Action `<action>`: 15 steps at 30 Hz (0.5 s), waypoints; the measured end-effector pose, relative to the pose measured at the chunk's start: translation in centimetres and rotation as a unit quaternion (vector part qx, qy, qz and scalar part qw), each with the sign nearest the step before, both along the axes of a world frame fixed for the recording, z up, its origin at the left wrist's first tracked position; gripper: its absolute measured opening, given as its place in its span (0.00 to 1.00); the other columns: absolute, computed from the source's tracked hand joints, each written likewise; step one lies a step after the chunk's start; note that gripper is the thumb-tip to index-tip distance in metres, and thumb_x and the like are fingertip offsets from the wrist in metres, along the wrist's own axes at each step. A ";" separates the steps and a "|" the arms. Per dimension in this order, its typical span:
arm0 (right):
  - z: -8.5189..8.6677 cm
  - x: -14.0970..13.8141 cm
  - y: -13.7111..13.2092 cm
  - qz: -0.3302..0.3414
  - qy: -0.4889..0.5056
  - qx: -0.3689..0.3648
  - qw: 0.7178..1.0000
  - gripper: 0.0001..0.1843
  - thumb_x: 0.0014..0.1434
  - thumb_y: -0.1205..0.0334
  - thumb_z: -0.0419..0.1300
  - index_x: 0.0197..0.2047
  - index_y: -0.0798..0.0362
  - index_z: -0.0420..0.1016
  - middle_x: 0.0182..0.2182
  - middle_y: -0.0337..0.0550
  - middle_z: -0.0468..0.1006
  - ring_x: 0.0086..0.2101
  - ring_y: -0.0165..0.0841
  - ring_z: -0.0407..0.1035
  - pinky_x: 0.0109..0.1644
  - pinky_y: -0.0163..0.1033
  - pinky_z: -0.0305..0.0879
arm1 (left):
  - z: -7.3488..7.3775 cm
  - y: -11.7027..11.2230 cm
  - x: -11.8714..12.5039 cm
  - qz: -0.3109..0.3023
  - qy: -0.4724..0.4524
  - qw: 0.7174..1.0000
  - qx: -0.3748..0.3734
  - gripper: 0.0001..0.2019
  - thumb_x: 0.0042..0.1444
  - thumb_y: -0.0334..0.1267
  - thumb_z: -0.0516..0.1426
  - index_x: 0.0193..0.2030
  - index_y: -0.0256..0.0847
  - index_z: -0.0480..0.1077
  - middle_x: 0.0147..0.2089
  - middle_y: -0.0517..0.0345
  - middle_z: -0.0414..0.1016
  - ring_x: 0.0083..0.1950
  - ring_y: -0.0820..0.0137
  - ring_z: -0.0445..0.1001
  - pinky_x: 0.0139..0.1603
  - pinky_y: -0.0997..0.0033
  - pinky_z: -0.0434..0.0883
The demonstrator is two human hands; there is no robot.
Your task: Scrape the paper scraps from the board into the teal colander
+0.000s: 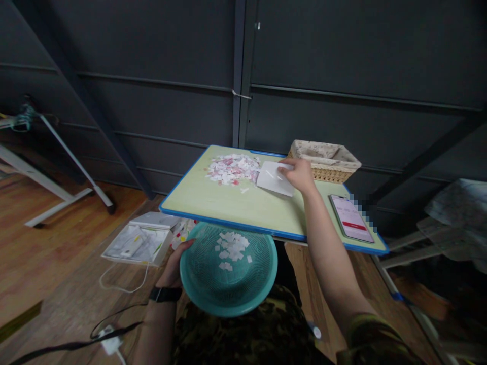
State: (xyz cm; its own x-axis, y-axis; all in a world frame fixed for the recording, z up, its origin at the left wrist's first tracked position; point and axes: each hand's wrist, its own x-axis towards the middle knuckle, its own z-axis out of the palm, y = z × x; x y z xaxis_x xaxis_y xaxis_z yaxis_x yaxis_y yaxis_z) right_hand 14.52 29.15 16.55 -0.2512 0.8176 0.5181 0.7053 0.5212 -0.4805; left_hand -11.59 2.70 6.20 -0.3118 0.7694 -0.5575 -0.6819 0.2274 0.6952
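Note:
My left hand (175, 264) grips the left rim of a green plastic basket (228, 299) just below the near edge of the small table. Several small white paper pieces (233, 246) lie inside that basket. Over the tabletop, my right hand (299, 175) pinches a white sheet (274, 178), thumb on top and the other fingers partly hidden. The sheet's left edge is beside a heap of white and pinkish paper scraps (233, 168). A few loose scraps (244, 190) lie in front of the heap.
The yellow-green tabletop (220, 205) has a blue edge. A cloth-lined wicker basket (327, 173) stands at its back right, a phone (350, 219) near its right edge. An open white box (137, 243) with a cable sits lower left. Dark metal panels (171, 45) rise behind.

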 end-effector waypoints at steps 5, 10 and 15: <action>0.0 -0.2 -0.1 -0.009 -0.008 0.002 1.000 0.18 0.51 0.62 0.57 0.42 0.57 0.84 0.39 0.50 0.84 0.42 0.44 0.77 0.50 0.45 0.68 | 0.0 0.0 -0.1 0.001 -0.013 1.000 0.001 0.08 0.45 0.32 0.64 0.34 0.36 0.79 0.22 0.52 0.81 0.29 0.54 0.82 0.26 0.65 0.78; 0.1 0.1 -0.2 0.006 -0.013 -0.002 1.000 0.18 0.50 0.63 0.58 0.41 0.58 0.84 0.40 0.50 0.84 0.41 0.44 0.77 0.50 0.45 0.69 | -0.2 -0.1 -0.2 -0.006 -0.007 1.000 0.018 0.08 0.44 0.32 0.65 0.34 0.37 0.79 0.23 0.52 0.82 0.33 0.51 0.83 0.30 0.63 0.79; 0.3 0.3 -0.2 0.004 -0.001 -0.007 1.000 0.18 0.48 0.64 0.58 0.40 0.58 0.84 0.38 0.49 0.84 0.40 0.44 0.77 0.49 0.45 0.69 | 0.2 -0.2 0.0 -0.008 -0.013 1.000 0.016 0.14 0.46 0.31 0.63 0.42 0.37 0.79 0.32 0.49 0.85 0.40 0.49 0.83 0.40 0.58 0.79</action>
State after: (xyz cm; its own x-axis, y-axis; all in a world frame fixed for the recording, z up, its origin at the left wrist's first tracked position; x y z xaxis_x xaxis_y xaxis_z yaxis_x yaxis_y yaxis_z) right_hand 14.82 28.92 16.88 -0.2590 0.8227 0.5061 0.7018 0.5203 -0.4866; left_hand -11.54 2.53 6.39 -0.2846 0.7915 -0.5409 -0.6969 0.2166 0.6837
